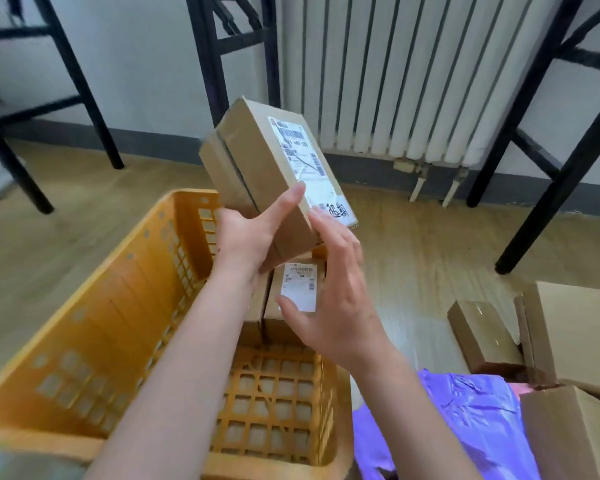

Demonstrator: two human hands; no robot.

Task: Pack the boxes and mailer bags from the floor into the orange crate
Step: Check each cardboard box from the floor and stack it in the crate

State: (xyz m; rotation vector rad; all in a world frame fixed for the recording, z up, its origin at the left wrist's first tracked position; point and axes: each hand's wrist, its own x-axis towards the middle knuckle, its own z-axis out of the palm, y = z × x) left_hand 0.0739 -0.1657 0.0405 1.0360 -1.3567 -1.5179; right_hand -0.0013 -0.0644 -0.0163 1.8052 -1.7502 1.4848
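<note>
I hold a brown cardboard box [257, 161] with a white shipping label tilted in the air above the far end of the orange crate [94, 306]. My left hand [250, 233] grips its lower end, thumb along the side. My right hand [329, 289] hovers just below and right of the box with fingers spread, its fingertips near the box's lower corner. Inside the crate, at its far end, stand two labelled boxes [298, 289], partly hidden by my hands. A purple mailer bag [465, 424] lies on the floor right of the crate.
Several more cardboard boxes [482, 337] sit on the wood floor at the right, one large [575, 327]. Black metal furniture legs [548, 181] stand right and left [94, 109]. A white radiator [395, 74] lines the back wall.
</note>
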